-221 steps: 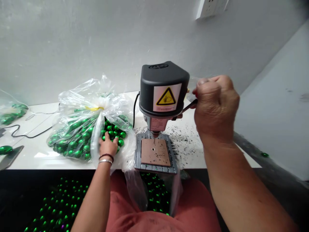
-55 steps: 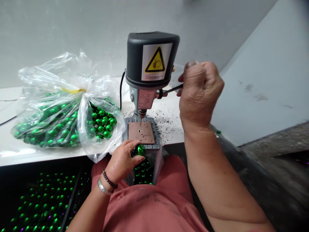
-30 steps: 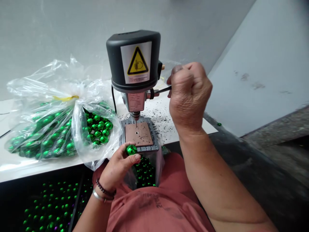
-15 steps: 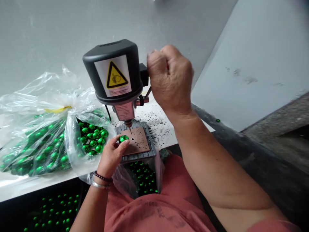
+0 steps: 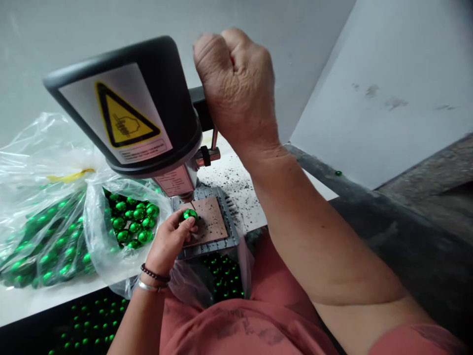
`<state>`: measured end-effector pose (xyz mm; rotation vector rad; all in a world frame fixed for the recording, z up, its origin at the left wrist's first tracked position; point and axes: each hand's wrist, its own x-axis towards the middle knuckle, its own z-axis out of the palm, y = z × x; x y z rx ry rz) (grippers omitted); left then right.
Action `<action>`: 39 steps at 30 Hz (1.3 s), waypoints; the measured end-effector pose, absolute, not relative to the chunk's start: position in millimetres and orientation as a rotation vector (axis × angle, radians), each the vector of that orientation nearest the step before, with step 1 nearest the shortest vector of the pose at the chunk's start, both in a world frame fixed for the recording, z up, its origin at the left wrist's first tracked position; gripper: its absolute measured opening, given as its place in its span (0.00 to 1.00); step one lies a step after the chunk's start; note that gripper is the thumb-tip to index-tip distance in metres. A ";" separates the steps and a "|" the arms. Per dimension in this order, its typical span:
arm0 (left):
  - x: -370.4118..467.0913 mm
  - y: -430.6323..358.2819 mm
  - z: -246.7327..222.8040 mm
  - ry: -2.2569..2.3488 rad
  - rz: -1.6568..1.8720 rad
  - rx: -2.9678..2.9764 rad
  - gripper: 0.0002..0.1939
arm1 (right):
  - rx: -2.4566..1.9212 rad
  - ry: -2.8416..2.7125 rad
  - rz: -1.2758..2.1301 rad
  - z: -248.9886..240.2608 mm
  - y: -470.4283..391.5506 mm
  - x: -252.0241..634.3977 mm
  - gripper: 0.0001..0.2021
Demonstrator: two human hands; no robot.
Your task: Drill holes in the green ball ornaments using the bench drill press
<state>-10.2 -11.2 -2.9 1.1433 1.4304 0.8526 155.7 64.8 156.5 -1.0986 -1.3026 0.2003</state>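
Between thumb and fingers, my left hand (image 5: 173, 234) grips a shiny green ball (image 5: 190, 215) on the brown plate (image 5: 211, 219) of a small drill press. The thin drill bit points down at the ball; whether they touch I cannot tell. Above stands the black machine head (image 5: 148, 98) with a yellow warning label. My right hand (image 5: 240, 84) is a closed fist at the right of the machine head, at the press's lever, whose end is hidden inside the fist.
Left of the press, an open plastic bag (image 5: 94, 222) holds several green balls, beside a larger bag (image 5: 40, 246) tied with yellow. Dark shavings (image 5: 236, 185) litter the white tabletop. More green balls (image 5: 225, 276) lie below the table edge. One ball (image 5: 338, 173) rests far right.
My left hand has brought the ball to the middle of the plate, under the bit. The machine head looks lower and larger, and my right fist appears farther left and higher in view.
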 end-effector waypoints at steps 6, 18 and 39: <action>-4.7 -3.4 -6.1 1.589 0.717 1.311 0.27 | -1.042 -1.312 0.240 156.8 65.7 156.9 0.18; 2.9 6.6 -4.6 1.733 0.631 1.841 0.16 | -1.046 -1.353 0.217 156.3 59.4 158.4 0.18; 1.4 -1.6 -19.4 1.723 0.786 1.837 0.18 | -1.012 -1.335 -0.345 58.3 -18.8 151.9 0.02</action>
